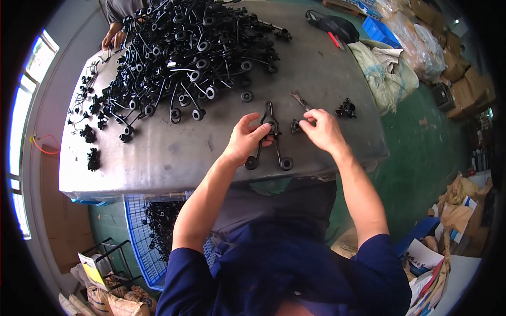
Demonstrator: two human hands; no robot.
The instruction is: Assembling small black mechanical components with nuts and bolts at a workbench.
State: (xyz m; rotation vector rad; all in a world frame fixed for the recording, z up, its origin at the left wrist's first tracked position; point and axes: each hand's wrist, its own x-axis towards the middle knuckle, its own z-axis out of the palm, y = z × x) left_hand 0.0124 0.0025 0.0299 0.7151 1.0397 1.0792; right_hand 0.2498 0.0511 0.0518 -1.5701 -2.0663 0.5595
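Observation:
My left hand (245, 138) is closed around a black, fork-shaped metal bracket (278, 145) that narrows to a loop at the far end and has a round bushing at each near end. To its right, my right hand (326, 132) has its fingers bent, with the thumb side at a small black part (294, 126) on the tabletop. Just beyond those fingers lies a wrench (299, 100), its handle running up to my right hand. A little cluster of small black parts (346, 108) sits further right.
A large heap of black rods with ring ends (184, 58) covers the far left of the metal table (174, 152). Another person's hand (112, 37) works at the far left edge. A white sack (382, 71) leans at the right edge. A blue basket (138, 242) stands below, left.

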